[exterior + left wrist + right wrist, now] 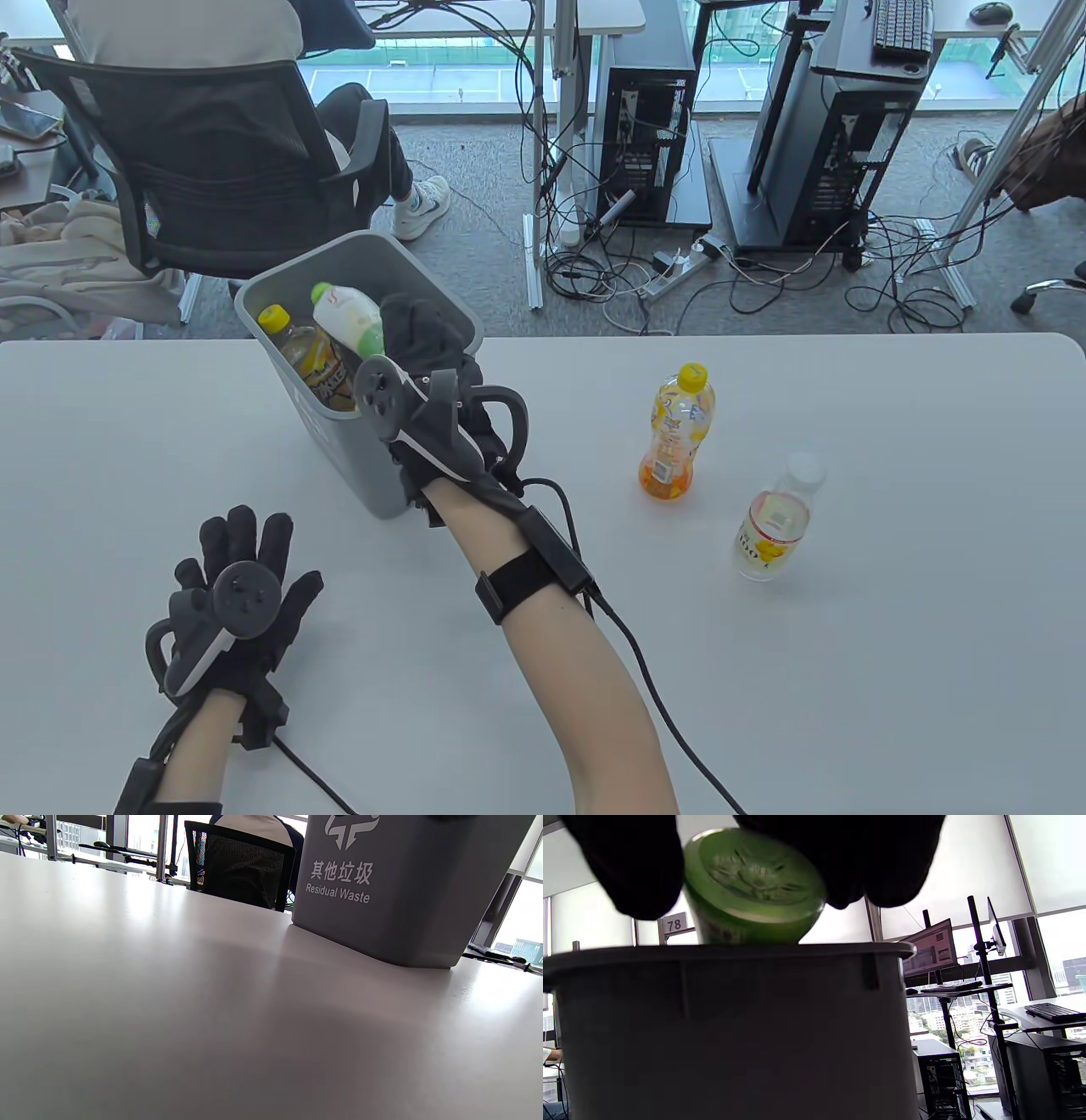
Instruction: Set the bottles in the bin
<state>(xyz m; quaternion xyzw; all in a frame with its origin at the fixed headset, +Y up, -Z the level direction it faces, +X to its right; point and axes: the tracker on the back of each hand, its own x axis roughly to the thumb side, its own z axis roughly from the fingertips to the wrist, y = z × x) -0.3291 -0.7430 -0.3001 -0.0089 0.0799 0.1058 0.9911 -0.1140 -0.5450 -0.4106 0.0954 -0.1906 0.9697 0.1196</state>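
While the green-capped white bottle (pixel 348 318) hangs tilted over the mouth of the grey bin (pixel 339 441), the right hand (pixel 428 373) holds it by its lower end, cap pointing away from the person. Beside it, already inside the bin, lies a yellow-capped bottle (pixel 310 356) with a dark label. Two more stand on the white table (pixel 848 662), well apart from the bin on its right: an orange drink bottle (pixel 676 431) with a yellow cap and, nearer the person, a clear bottle (pixel 776 526) with a white cap. By my reading the task is about half done: one bottle is in, one is at the point of release, and two are left to fetch.

The left hand (pixel 242 594) rests flat on the table near the person, its fingers spread wide and holding nothing.

Only the table view shows the two waiting bottles and what the bin contains. From below, the right wrist view shows the green base of the held bottle (pixel 755 887) just above the bin's rim (pixel 729 952), with dark gloved fingers (pixel 632 861) wrapped on either side of it. Looking along the table, the left wrist view shows only the bin's outer wall (pixel 382 899), printed "Residual Waste", with none of that hand's fingers visible.
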